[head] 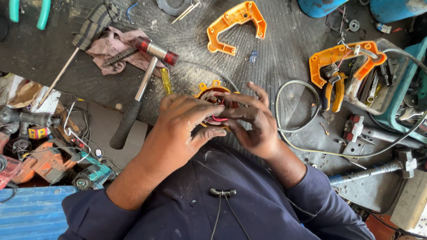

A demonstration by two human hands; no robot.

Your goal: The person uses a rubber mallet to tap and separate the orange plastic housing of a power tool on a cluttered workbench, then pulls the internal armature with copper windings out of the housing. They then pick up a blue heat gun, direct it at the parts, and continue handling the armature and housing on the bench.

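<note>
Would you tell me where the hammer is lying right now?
In the head view, the hammer lies on the workbench just beyond the left hand, its head beside the pink rag.

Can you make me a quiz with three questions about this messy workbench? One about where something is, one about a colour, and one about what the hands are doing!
1. Where is the hammer?
A. Left of the hands
B. Inside the blue tub
C. On the person's lap

2. What colour is the loose curved handle shell at the top of the bench?
A. Green
B. Orange
C. White

3. What are the left hand and right hand doing?
A. Resting flat, apart
B. Both holding the small round part
C. Swinging the hammer

Answers:
1. A, the hammer lies on the bench to the left of both hands, its head near a pink rag.
2. B, the shell is bright orange.
3. B, the fingers of both hands close around the orange-rimmed round part with wires in it.
</note>
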